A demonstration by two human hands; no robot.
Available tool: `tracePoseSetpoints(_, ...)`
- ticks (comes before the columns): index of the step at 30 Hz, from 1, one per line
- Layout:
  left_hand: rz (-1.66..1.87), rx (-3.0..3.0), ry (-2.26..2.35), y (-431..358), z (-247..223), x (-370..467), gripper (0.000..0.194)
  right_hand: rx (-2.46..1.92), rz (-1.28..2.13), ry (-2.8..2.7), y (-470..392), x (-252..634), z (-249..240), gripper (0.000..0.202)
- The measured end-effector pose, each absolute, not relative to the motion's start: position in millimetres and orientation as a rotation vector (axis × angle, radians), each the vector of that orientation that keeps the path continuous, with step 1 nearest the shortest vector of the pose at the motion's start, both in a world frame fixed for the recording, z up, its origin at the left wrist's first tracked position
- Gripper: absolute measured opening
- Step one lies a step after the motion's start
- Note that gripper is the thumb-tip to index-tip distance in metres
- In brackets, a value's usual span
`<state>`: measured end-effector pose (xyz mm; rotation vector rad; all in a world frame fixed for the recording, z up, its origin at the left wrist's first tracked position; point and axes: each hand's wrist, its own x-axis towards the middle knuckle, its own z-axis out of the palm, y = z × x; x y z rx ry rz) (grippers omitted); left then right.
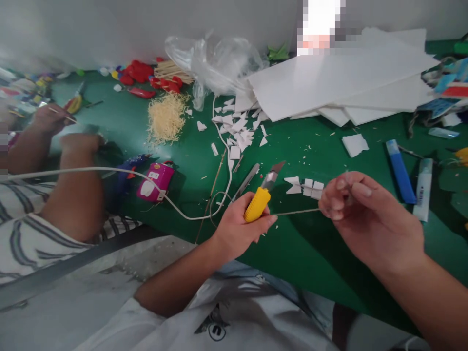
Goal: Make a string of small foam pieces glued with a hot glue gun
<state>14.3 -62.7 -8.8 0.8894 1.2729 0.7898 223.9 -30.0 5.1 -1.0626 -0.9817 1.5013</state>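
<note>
My left hand [239, 225] is closed around a yellow utility knife [257, 204], its metal blade pointing up and to the right. A thin cord [298, 211] runs from the fingers of my left hand across to my right hand [365, 214], whose fingers are pinched together. Something thin and pale shows at those fingertips, too blurred to name. Beyond and between the hands, small notched white foam pieces [313, 188] lie on the green table [310, 253].
White foam sheets [329, 83], foam scraps [239, 129] and yellow shreds [166, 117] lie farther back. A pink box [156, 182] and white cable [190, 218] are at left, near another person's arms [75, 190]. Blue [401, 170] and white tubes [423, 190] lie right.
</note>
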Motion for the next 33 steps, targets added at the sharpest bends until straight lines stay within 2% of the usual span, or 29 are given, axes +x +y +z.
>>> tracePoseSetpoints(4,0.979,0.803,1.196,-59.6,-10.2,10.6,0.027,-1.191,1.551,-1.074,-32.3,227.4,4.4,0.026)
tracePoseSetpoints(9,1.049,0.8,1.181,-59.1,-8.9,9.1,0.027,-1.348,1.918,-1.452,-38.7,217.0,7.8,0.041)
tracePoseSetpoints(11,1.033,0.835,1.187,-59.1,-7.9,9.5,0.025,-1.328,1.957,-1.581,-41.1,212.5,6.3,0.035)
tracePoseSetpoints(14,1.02,0.892,1.226,-58.2,-6.4,9.4,0.023,-1.293,1.878,-1.669,-44.3,211.7,2.5,0.022)
tracePoseSetpoints(20,0.913,1.101,1.363,-61.6,-9.3,0.3,0.02,-1.284,1.537,-1.368,-42.9,222.2,3.7,0.022)
tracePoseSetpoints(24,1.063,1.433,1.419,-73.5,-15.5,-18.1,0.015,-1.331,1.428,-1.298,-40.8,223.3,3.6,0.024)
tracePoseSetpoints(26,1.139,1.736,1.374,-79.4,-14.6,-27.7,0.019,-1.36,1.368,-1.321,-41.2,222.4,1.9,0.022)
tracePoseSetpoints(33,0.703,2.557,1.469,-87.5,-6.1,-31.5,0.021,-1.396,1.162,-1.532,-46.1,219.8,-0.1,0.013)
